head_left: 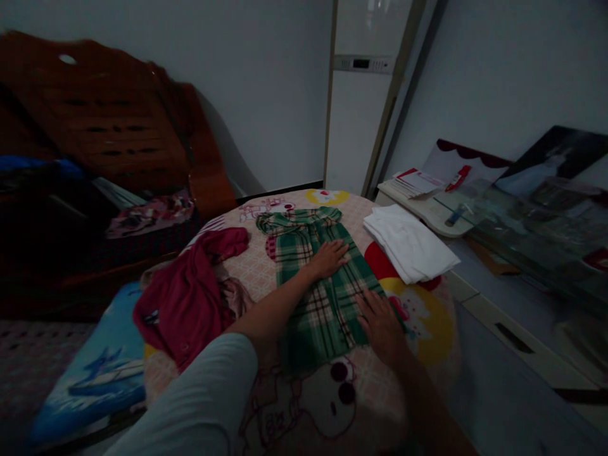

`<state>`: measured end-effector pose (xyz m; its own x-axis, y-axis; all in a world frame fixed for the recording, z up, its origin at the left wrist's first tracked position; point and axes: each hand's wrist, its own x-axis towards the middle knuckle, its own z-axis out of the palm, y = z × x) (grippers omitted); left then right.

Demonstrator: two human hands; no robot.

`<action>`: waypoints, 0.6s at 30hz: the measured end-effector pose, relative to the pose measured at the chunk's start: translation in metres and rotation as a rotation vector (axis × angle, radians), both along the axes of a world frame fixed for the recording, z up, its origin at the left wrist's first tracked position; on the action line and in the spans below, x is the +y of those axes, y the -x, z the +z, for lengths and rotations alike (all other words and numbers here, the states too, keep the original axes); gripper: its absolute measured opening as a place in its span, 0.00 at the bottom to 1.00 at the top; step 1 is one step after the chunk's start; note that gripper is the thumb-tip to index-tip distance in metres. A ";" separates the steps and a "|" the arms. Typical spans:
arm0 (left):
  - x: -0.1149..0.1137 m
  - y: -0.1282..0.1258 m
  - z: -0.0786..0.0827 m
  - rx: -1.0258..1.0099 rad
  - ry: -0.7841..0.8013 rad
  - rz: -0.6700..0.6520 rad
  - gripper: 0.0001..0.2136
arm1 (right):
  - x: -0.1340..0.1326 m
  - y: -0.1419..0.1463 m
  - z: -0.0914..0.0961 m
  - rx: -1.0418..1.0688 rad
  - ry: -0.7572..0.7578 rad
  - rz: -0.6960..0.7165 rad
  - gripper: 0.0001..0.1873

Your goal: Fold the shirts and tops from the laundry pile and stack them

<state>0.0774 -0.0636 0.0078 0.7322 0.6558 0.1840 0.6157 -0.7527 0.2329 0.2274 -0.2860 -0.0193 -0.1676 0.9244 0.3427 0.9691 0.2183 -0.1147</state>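
A green plaid shirt [304,316] lies spread in a long narrow shape on the round table, its sides turned inward and its collar end away from me. My left hand [329,258] rests flat on its upper middle, fingers stretched out. Lower down, my right hand [382,323] lies on the shirt's right edge with the fingers spread. Beside the shirt on the left is a crumpled dark red garment [194,297], with a paler pink cloth [236,296] partly under it. A folded white cloth [411,244] sits at the table's right side.
A cartoon-print cover [327,405] drapes the round table. To the left stand a carved wooden bench [114,126] with clothes on it and a blue printed stool or cushion [104,361]. A glass-topped cabinet [522,247] with papers [413,182] runs along the right.
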 end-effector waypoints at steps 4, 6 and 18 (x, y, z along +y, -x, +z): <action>-0.028 0.024 0.014 -0.077 0.052 0.088 0.27 | -0.003 -0.007 -0.002 0.064 -0.043 0.024 0.21; -0.057 0.038 0.023 -0.093 0.097 0.063 0.27 | -0.011 -0.014 0.000 0.123 -0.084 0.082 0.21; -0.230 0.092 -0.015 -0.014 0.114 -0.007 0.24 | -0.034 -0.018 0.003 -0.053 -0.010 0.159 0.29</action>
<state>-0.0149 -0.2938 -0.0076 0.7349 0.6677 0.1186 0.6063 -0.7252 0.3262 0.2454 -0.3201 -0.0166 -0.3298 0.8811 0.3389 0.9269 0.3703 -0.0608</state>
